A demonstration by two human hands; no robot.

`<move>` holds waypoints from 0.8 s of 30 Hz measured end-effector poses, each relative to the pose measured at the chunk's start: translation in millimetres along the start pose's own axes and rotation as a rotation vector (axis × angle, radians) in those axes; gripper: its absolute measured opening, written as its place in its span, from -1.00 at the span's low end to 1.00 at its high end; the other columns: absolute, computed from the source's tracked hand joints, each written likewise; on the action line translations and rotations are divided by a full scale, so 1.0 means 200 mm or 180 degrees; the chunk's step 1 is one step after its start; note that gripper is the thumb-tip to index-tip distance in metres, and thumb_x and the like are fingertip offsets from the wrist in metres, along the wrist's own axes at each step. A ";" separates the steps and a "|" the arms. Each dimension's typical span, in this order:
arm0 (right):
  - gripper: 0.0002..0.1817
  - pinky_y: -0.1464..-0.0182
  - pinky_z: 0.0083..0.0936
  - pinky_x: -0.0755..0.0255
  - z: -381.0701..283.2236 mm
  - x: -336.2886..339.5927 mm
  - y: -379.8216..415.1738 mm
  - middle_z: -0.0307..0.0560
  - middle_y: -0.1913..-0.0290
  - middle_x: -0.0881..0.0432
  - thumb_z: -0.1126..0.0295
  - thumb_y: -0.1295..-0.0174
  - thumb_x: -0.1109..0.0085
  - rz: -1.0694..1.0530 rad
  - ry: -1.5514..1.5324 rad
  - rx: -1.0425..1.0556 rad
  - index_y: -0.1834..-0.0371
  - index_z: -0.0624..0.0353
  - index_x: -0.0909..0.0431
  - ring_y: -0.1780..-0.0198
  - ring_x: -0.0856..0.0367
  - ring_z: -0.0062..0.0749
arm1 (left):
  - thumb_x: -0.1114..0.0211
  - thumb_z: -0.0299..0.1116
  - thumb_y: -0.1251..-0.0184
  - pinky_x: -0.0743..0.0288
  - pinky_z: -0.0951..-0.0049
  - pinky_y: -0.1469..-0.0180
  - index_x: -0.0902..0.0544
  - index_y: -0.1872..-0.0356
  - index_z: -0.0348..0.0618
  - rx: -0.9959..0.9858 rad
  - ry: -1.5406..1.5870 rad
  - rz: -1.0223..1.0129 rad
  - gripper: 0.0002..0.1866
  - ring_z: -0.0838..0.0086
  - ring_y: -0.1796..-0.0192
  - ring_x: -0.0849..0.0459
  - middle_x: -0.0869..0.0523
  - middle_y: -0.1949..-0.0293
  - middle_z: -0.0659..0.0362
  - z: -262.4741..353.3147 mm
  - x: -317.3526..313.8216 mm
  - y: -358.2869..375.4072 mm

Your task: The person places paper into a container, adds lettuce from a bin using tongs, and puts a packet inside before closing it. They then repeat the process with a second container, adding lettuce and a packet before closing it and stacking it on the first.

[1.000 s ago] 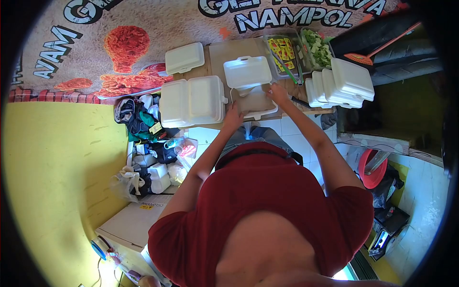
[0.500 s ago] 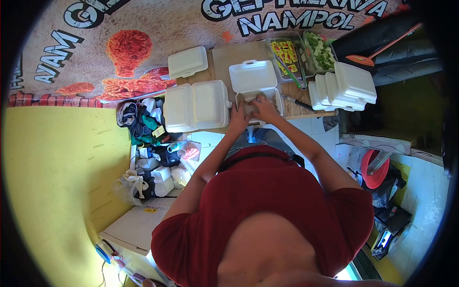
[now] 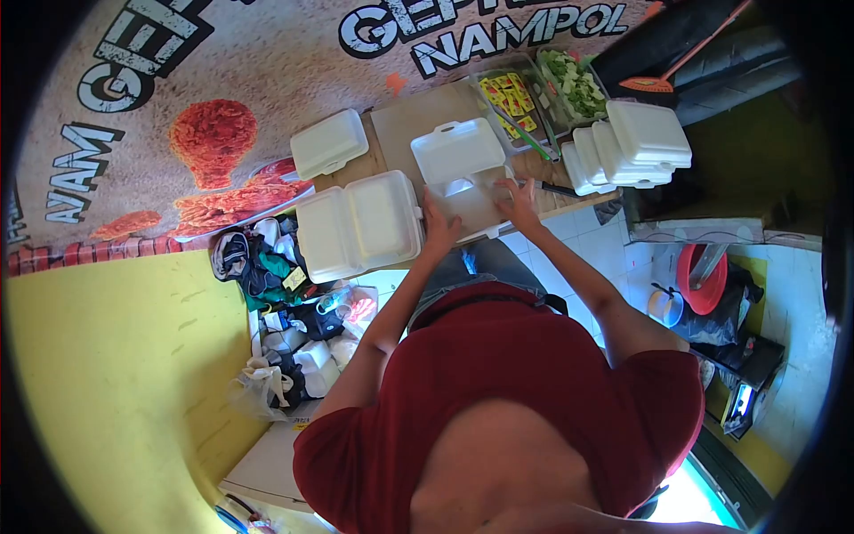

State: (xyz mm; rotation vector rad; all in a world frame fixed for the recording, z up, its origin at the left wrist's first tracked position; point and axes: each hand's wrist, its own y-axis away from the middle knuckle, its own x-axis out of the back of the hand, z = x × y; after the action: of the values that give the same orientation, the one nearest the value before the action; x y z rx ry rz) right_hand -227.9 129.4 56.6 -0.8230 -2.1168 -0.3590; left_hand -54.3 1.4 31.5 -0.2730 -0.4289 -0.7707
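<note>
A white foam food box (image 3: 457, 149) stands with its lid raised on the wooden table in front of me. A sheet of brown paper (image 3: 478, 212) lies over its lower half, with a small pale patch visible near the top. My left hand (image 3: 441, 222) holds the paper's left side, thumb on top and fingers along the edge. On the opposite side, my right hand (image 3: 519, 205) grips the right edge between thumb and fingers. The box's base is mostly hidden by paper and hands. Beside my right hand lies a dark-handled utensil (image 3: 559, 190), perhaps a knife.
Left are open foam boxes (image 3: 358, 224) and a closed one (image 3: 329, 144). At the back are tubs of yellow sachets (image 3: 509, 105) with green-handled tongs (image 3: 536, 142), and cut greens (image 3: 574, 84). Stacked foam boxes (image 3: 645, 142) stand right; bags (image 3: 267, 267) lie lower left.
The brown paper, bunched inside the box before, now spreads flatter and wider over it. My hands have moved apart to its two sides. The whole view has tilted slightly.
</note>
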 end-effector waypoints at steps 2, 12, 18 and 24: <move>-0.44 -0.16 -0.12 -0.19 0.00 -0.01 0.01 0.17 -0.02 -0.28 0.36 0.08 -0.29 0.0160 -0.0195 -0.0196 -0.08 -0.17 -0.38 -0.16 -0.22 0.10 | -0.32 -0.46 0.06 0.12 0.07 -0.38 0.31 -0.35 -0.29 0.0070 0.0050 -0.0036 0.07 -0.18 -0.36 0.06 0.13 -0.31 -0.36 -0.01 -0.02 0.01; -0.36 -0.17 -0.24 -0.29 -0.05 0.07 -0.04 0.12 -0.16 -0.41 0.61 -0.03 -0.07 -0.0448 -0.0943 -0.0512 -0.23 -0.11 -0.24 -0.18 -0.36 0.11 | -0.33 -0.43 0.03 0.08 0.06 -0.36 0.36 -0.36 -0.25 0.0427 -0.0187 -0.0193 0.09 -0.20 -0.35 0.07 0.17 -0.31 -0.38 0.14 -0.03 -0.02; -0.39 -0.20 -0.30 -0.25 -0.19 0.26 0.02 0.15 -0.15 -0.40 0.65 -0.10 0.04 -0.0306 -0.1188 0.0089 -0.26 -0.05 -0.20 -0.20 -0.35 0.09 | -0.25 -0.47 -0.11 -0.07 0.26 -0.29 0.27 -0.37 -0.22 -0.0063 0.0983 0.0462 -0.05 0.13 -0.27 -0.20 -0.03 -0.28 -0.24 0.47 0.21 -0.02; -0.48 -0.12 -0.17 -0.28 -0.42 0.54 -0.09 0.28 -0.10 -0.41 0.51 -0.20 0.06 -0.0325 -0.1207 0.0390 -0.26 -0.01 -0.16 -0.13 -0.37 0.19 | -0.09 -0.55 -0.25 -0.21 0.41 -0.20 0.12 -0.36 -0.21 0.0024 0.1845 0.0616 -0.27 0.35 -0.20 -0.32 -0.22 -0.24 -0.04 0.64 0.40 -0.24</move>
State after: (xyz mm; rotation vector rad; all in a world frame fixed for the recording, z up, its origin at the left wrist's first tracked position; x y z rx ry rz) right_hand -239.3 120.8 193.5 -0.7583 -2.5115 -0.1293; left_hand -72.9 -29.4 185.9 -0.0732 0.1411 -0.6229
